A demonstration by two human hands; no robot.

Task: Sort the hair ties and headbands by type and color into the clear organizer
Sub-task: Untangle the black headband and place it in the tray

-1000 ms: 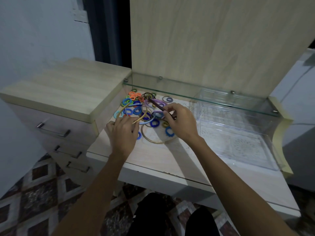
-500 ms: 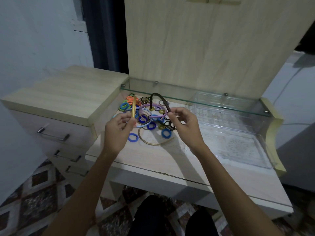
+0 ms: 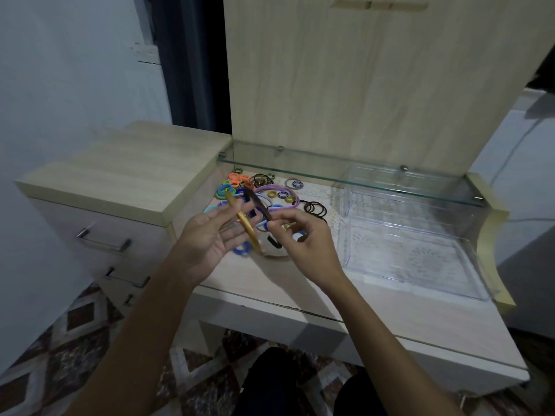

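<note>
Your left hand [image 3: 207, 238] sits palm-up over the worktop [image 3: 270, 283], fingers spread and nearly straight, the gold headband [image 3: 244, 225] lying across them. Beside it, your right hand [image 3: 303, 241] pinches the dark brown headband [image 3: 261, 207]. Both look light, stiff and springy (likely slick plastic), so hold mid-arc, not the tips. Further right, the clear organizer [image 3: 405, 235] waits.
</note>
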